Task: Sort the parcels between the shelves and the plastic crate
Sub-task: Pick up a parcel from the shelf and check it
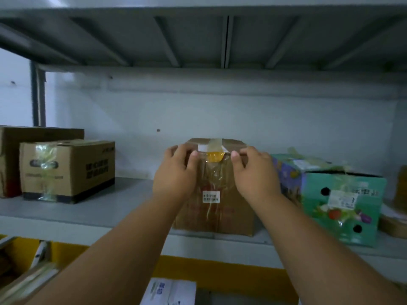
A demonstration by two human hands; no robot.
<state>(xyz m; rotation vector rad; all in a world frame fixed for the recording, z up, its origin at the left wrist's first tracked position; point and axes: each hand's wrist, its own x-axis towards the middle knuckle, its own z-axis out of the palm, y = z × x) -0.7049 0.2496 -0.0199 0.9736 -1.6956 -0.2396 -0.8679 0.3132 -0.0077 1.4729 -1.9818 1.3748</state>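
A brown cardboard parcel with clear tape, a yellow patch and a small white label stands on the grey shelf, at its front edge. My left hand grips the parcel's upper left corner, fingers over the top, thumb on the front face. On the upper right corner sits my right hand, holding the same way. The parcel's bottom rests on the shelf. At the bottom of the view lies a yellow plastic crate with parcels inside.
Two brown boxes stand at the shelf's left. A green and purple printed box sits close to the right of the held parcel. Another shelf's underside hangs overhead. A white mailer lies in the crate.
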